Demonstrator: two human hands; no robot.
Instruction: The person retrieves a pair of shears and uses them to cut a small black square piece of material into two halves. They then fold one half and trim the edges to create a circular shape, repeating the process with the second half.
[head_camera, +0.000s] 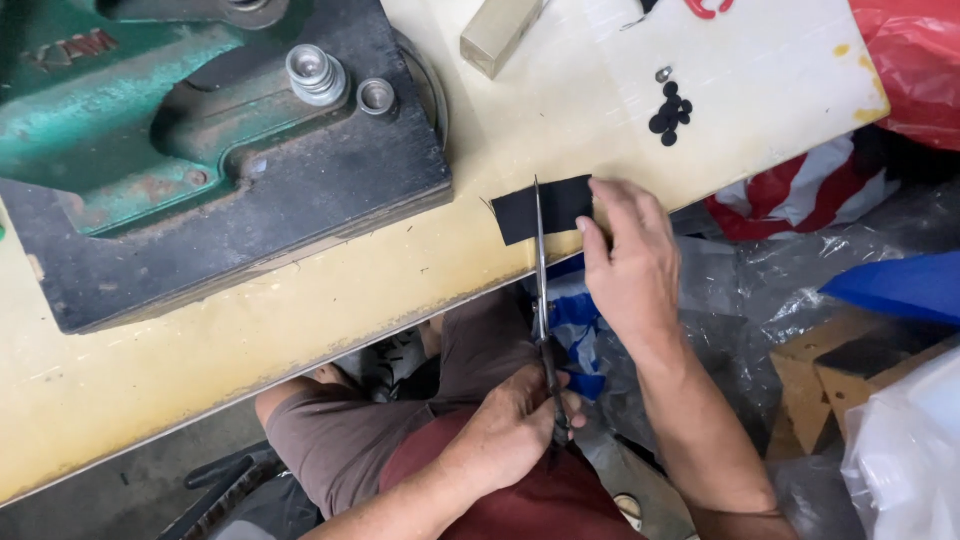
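A small black rectangle of fabric (562, 202) lies at the near edge of a cream worktable (300, 330). My right hand (628, 265) rests palm-down on the fabric's right end and pins it to the table. My left hand (515, 425) is low over my lap, closed around the handles of long scissors (541, 285). The blades point away from me and cross the fabric near its middle, their tips reaching past its far edge.
A green metal press (110, 130) on a dark base plate (300, 200) fills the table's left. Several small black discs (670, 108) and a wooden block (497, 35) lie further back. Red (915, 70), blue (890, 285) and clear plastic bags and a cardboard box (810, 385) crowd the right.
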